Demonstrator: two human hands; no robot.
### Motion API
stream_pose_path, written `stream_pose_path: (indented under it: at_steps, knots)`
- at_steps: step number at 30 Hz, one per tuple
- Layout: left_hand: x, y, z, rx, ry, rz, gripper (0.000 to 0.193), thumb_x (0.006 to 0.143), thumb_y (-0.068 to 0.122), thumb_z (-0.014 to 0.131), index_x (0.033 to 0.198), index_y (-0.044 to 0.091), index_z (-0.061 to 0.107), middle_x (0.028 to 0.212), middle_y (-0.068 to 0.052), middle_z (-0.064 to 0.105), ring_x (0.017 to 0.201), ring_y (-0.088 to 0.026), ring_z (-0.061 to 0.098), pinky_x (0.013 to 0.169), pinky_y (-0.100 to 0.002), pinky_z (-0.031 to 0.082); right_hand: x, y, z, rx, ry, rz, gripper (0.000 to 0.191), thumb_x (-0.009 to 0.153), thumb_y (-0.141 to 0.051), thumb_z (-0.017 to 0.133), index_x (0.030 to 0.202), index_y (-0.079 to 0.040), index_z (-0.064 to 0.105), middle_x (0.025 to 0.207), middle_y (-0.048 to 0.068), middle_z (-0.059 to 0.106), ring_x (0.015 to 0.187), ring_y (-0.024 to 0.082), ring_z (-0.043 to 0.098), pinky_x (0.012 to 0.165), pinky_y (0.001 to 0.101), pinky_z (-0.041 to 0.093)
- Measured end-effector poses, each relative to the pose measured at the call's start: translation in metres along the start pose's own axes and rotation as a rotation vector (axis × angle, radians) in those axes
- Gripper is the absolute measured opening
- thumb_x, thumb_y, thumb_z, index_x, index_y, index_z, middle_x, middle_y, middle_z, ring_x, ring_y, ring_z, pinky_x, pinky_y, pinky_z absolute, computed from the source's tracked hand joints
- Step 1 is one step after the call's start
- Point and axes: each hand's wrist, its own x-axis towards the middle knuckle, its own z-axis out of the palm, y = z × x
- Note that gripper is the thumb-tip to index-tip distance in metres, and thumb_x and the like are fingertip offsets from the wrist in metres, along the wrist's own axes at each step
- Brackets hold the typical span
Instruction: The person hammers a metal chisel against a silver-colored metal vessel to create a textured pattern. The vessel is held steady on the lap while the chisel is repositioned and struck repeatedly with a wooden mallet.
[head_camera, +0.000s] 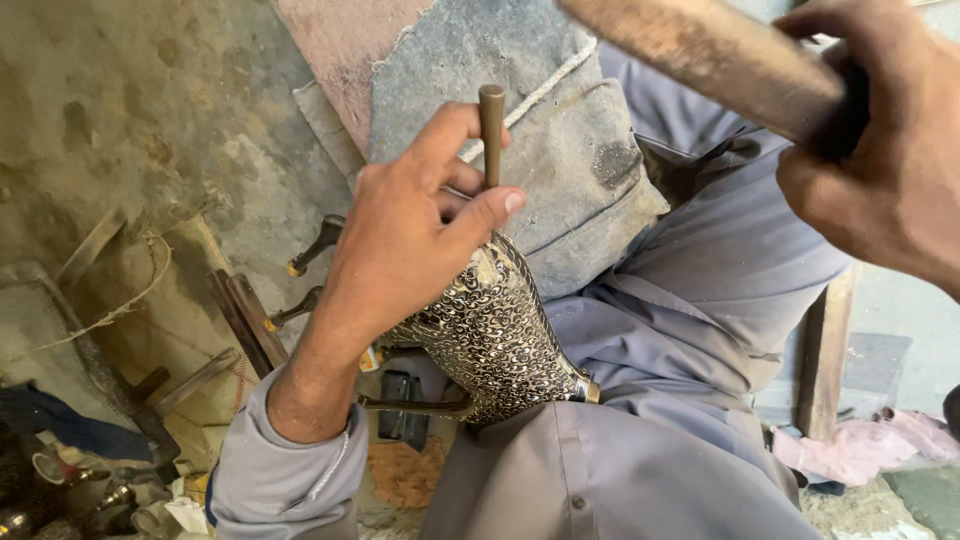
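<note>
Head view, looking down over the lap. Left hand (405, 235): wrapped closed round a slim metal punch (491, 130), thumb and fingers pinching its shaft, the flat-topped upper end standing free above the knuckles, the working tip hidden behind the hand against the vessel. Right hand (880, 150): raised at upper right, clenched round the wooden handle of a mallet (700, 50); only the broad, worn, brownish shaft shows, its head out of frame. Metal vessel (495, 335): lies tilted across the person's lap at centre, neck end toward the near right, braced against the grey cushion; body bulbous and tapering, surface densely covered in small raised scrollwork, dark ground with bright silver-toned curls; a plain brass-coloured band at the neck and a thin curved brass-coloured handle below. Progress, as a judgement: the pattern already covers all of the visible side, so the chasing looks well advanced; the spot under the punch and the hidden far side cannot be assessed. Grey cushion (570, 150): coarse, stained cloth with a cord-stitched seam, resting at far centre. Grey garment (690, 330): smooth, creased cloth over the knees. Spare tools (315, 245): dark, brass-tipped, lying on the dusty floor at left.
</note>
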Motion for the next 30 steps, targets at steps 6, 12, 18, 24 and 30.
stream_pose_path:
  at_steps: [6,12,18,24,30]
  knots:
    - [0.007,-0.021,-0.002,0.051,-0.077,0.015,0.034,0.099,0.021,0.068,0.124,0.007,0.048,0.073,-0.011,0.075,0.066,-0.021,0.080,0.054,-0.032,0.056,0.025,0.022,0.015,-0.189,-0.141,0.049,0.063,0.070,0.007,0.079,0.131,0.004,0.061,0.089,0.027,0.069,0.077,0.038,0.071,0.069,0.0461,0.056]
    - [0.014,-0.032,-0.007,0.014,-0.106,0.066,0.032,0.101,0.020,0.067,0.122,0.005,0.048,0.071,-0.010,0.073,0.063,-0.019,0.078,0.052,-0.032,0.055,0.051,0.029,0.046,0.654,-0.019,0.223,0.076,0.074,-0.003,0.074,0.142,-0.010,0.042,0.119,0.005,0.066,0.109,0.015,0.069,0.082,0.0337,0.062]
    - [0.018,-0.036,-0.011,-0.018,-0.113,0.058,0.033,0.100,0.020,0.066,0.123,0.005,0.047,0.071,-0.011,0.074,0.064,-0.020,0.079,0.053,-0.032,0.055,0.071,0.007,0.016,-0.121,-0.436,0.189,0.052,0.085,0.005,0.070,0.134,-0.008,0.061,0.096,0.015,0.074,0.081,0.026,0.073,0.073,0.0393,0.061]
    - [0.020,-0.037,-0.019,-0.033,-0.119,0.039,0.034,0.100,0.020,0.065,0.123,0.004,0.045,0.071,-0.011,0.075,0.068,-0.021,0.081,0.058,-0.034,0.058,0.088,-0.023,0.010,-0.192,-0.344,0.215,0.048,0.071,-0.006,0.085,0.115,0.001,0.069,0.091,0.024,0.071,0.082,0.036,0.072,0.071,0.0460,0.057]
    - [0.019,-0.041,-0.030,-0.029,-0.103,0.045,0.036,0.099,0.019,0.066,0.123,0.003,0.045,0.069,-0.011,0.074,0.067,-0.025,0.080,0.059,-0.037,0.057,0.094,-0.026,0.014,0.120,-0.274,0.114,0.045,0.068,-0.009,0.079,0.111,-0.004,0.066,0.097,0.016,0.076,0.086,0.032,0.074,0.078,0.0440,0.056]
